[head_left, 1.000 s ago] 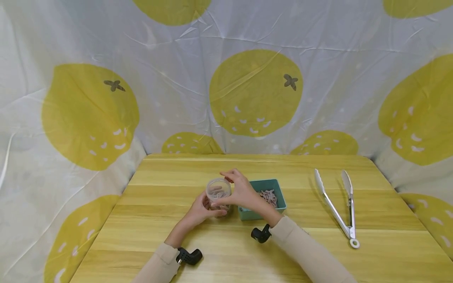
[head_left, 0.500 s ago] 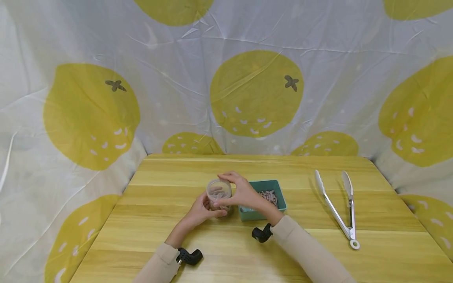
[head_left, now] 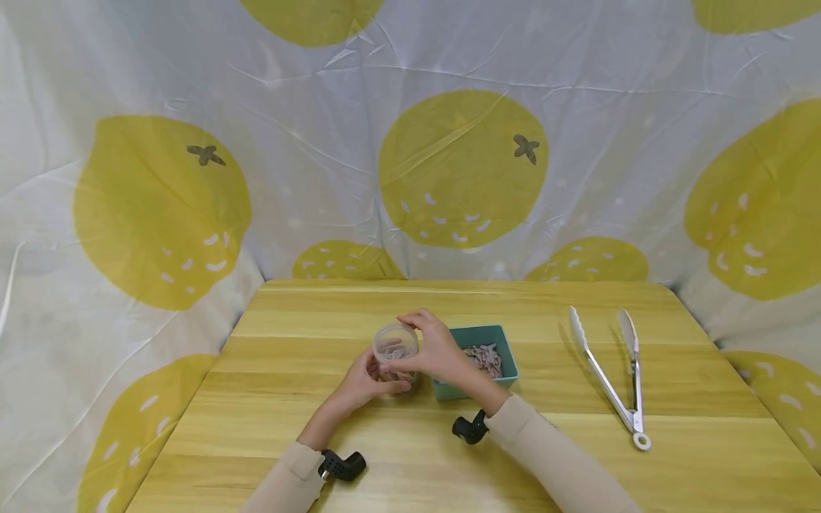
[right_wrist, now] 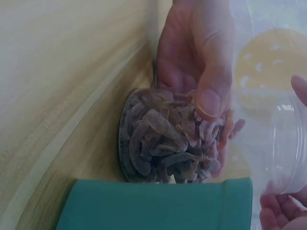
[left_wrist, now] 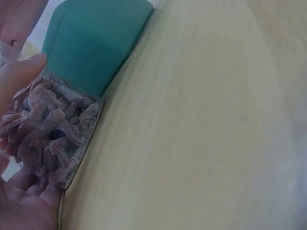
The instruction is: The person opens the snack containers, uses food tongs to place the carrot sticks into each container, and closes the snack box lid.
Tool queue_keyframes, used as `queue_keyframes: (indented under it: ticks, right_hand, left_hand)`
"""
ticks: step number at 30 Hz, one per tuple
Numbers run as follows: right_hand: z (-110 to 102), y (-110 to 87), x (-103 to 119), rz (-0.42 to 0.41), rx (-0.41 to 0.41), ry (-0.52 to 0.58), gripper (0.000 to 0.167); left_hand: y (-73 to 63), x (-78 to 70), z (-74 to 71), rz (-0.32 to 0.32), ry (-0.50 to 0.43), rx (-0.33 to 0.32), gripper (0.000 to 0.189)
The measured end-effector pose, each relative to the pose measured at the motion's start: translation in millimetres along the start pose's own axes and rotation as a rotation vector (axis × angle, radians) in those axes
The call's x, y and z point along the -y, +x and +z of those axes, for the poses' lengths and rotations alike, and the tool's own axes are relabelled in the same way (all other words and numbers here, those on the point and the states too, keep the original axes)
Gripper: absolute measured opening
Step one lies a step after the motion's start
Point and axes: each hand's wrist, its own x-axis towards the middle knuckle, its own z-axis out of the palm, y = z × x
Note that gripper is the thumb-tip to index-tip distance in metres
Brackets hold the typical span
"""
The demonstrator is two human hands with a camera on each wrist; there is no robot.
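A clear round jar [head_left: 395,343] stands upright on the table, partly filled with brownish dried strips [right_wrist: 163,139] that look dusted with pale powder. My left hand [head_left: 359,385] grips the jar low on its body, thumb across the front. Around the top of the jar curl the thumb and fingers of my right hand [head_left: 441,350]. Whether a clear lid covers the top is hard to tell. Just right of the jar, a green rectangular box [head_left: 452,391] holds more such strips, partly hidden behind my right hand and wrist.
Metal tongs [head_left: 609,388] lie spread on the right side of the wooden table [head_left: 269,413]. Behind and at both sides hangs a white cloth [head_left: 308,178] with yellow fruit prints.
The right thumb and fingers shift slightly around the jar's top. Jar, left hand, box and tongs stay where they were.
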Motion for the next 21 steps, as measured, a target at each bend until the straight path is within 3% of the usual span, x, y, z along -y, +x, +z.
queue_keyframes:
  ticks: [6, 15, 21]
  right_hand:
    - [-3, -2.3, 4, 0.009, 0.018, 0.009, 0.104]
    - [-15, -2.6, 0, -0.026, 0.168, 0.114, 0.09]
    - [-11, -2.0, -3, -0.066, 0.153, 0.124, 0.083]
  left_hand:
    - [0.3, -2.5, 0.6, -0.014, 0.008, -0.011, 0.082]
    - [0.4, -4.9, 2.6, -0.027, 0.017, -0.03, 0.08]
    - [0.4, -4.9, 2.4, -0.034, 0.011, -0.033, 0.082]
